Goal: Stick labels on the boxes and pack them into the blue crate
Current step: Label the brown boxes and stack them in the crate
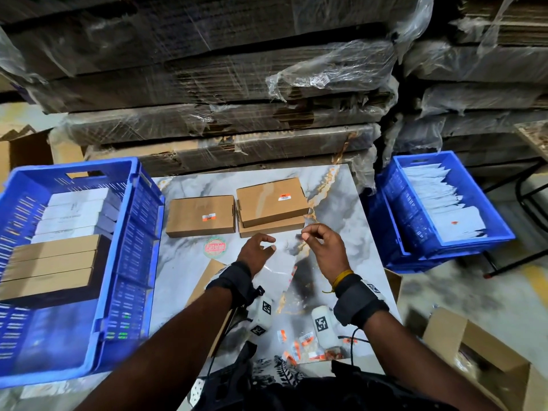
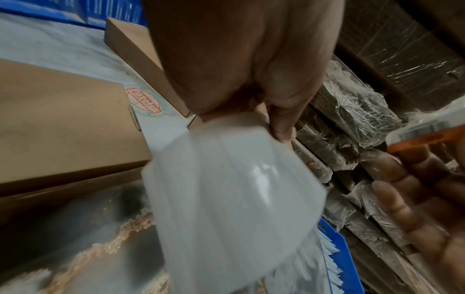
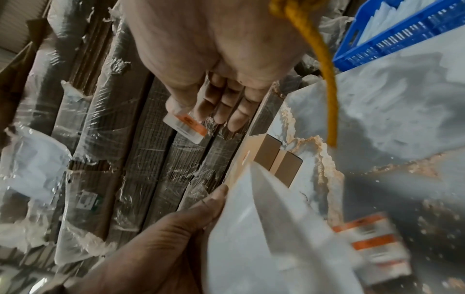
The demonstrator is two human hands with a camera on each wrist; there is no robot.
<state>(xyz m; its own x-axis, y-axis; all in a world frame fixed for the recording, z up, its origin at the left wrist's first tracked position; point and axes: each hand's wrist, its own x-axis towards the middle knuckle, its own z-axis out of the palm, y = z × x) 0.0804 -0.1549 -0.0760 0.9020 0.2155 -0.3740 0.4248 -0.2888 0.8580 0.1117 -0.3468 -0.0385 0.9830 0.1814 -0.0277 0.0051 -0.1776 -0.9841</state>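
- The blue crate [image 1: 74, 336] sits on the left, with boxes already packed side by side.
- The left hand [image 1: 257, 247] pinches the shiny backing sheet [image 2: 234, 199] to keep it steady.
- The right hand [image 1: 321, 247] pinches one peeled label [image 3: 185, 127], sticky and ready.
- Brown boxes [image 1: 200, 216] wait just ahead, close enough to reach.

A warehouse: shrink-wrapped flat cardboard stacks [image 1: 225, 84] behind blue crates [image 1: 130, 232]
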